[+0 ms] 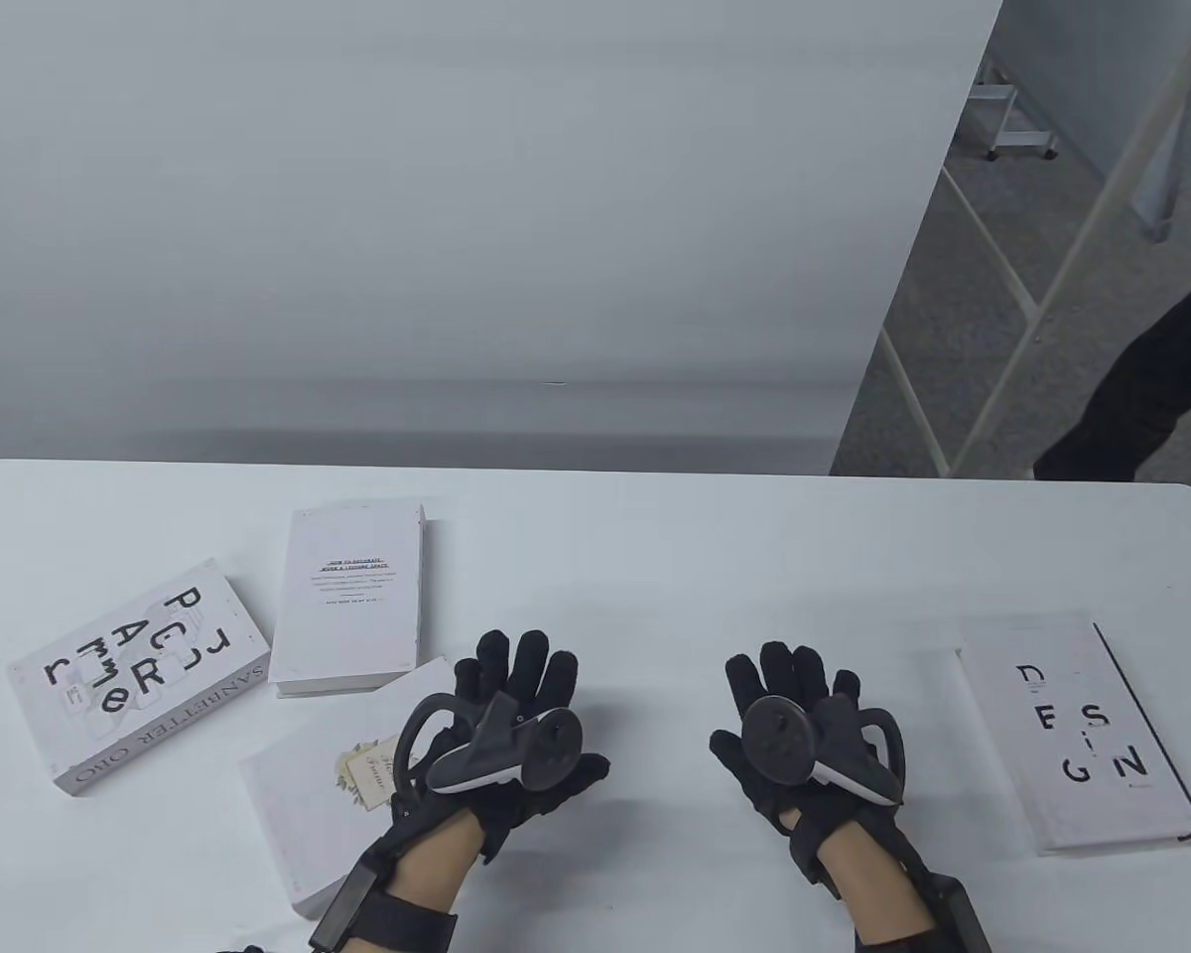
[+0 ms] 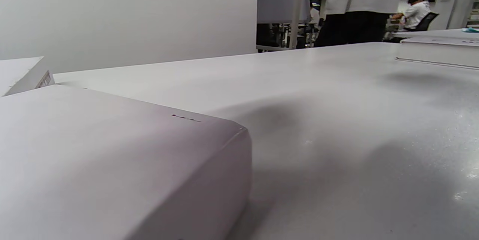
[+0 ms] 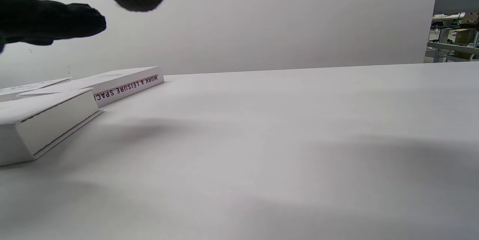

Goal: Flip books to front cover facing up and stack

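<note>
Several white books lie flat on the white table (image 1: 655, 556). The "DESIGN" book (image 1: 1077, 735) lies at the right. A book with scattered black letters (image 1: 139, 675) lies at the left. A book with small centred text (image 1: 349, 599) lies behind it, its spine (image 3: 127, 86) showing in the right wrist view. A book with a small floral label (image 1: 328, 784) lies partly under my left hand (image 1: 516, 685), and fills the left wrist view (image 2: 112, 165). My left hand is open, fingers spread over that book's right edge. My right hand (image 1: 794, 685) is open and empty above bare table.
The table's far edge runs along a white partition (image 1: 457, 248). A person in dark trousers (image 1: 1141, 397) stands beyond the table's far right corner. Bare table lies between my hands and toward the back.
</note>
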The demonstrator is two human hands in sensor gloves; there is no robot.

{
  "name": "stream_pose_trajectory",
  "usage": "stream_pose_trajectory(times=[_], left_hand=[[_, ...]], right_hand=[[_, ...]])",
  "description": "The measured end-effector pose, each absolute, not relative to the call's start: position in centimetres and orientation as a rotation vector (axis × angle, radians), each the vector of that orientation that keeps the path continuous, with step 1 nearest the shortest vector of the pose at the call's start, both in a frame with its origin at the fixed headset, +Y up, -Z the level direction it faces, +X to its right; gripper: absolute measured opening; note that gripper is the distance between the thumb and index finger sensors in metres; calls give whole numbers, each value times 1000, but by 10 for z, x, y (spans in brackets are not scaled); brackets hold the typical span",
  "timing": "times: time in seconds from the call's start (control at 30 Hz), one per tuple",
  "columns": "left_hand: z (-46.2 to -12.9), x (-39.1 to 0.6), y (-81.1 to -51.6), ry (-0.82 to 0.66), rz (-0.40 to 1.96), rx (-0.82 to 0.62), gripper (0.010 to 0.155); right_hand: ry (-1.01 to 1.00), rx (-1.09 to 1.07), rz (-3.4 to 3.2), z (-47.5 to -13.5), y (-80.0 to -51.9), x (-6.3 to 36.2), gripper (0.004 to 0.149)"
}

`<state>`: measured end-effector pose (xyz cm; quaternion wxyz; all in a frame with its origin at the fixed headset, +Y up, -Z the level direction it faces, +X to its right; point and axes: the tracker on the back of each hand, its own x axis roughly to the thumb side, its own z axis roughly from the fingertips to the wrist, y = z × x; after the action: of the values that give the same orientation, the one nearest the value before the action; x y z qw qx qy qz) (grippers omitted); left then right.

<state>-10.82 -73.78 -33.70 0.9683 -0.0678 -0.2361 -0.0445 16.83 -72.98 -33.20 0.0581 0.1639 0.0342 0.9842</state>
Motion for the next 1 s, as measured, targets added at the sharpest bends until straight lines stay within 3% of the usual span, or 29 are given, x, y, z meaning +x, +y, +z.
stream_pose_trajectory(times=[0.2,0.33,0.53,0.6,0.73,1.0], left_hand=[[-333,-148,-749,-524,-160,-193,101],[-327,-189,-750,-472,-150,-226,99],[-322,-237,-758,-356,-116,-245,78],[-322,-242,-758,-332,-120,-245,67],[-323,-242,-758,-314,-139,-273,58],[-326,-240,-762,-291,-186,-343,60]], right_hand=[[137,502,3001,-332,-736,169,73],[160,525,3016,-332,-741,164,73],[212,544,3041,-332,-750,157,74],[216,545,3046,-331,-750,156,73],[203,552,3057,-328,-750,154,73],[252,541,3054,-329,-758,157,73]])
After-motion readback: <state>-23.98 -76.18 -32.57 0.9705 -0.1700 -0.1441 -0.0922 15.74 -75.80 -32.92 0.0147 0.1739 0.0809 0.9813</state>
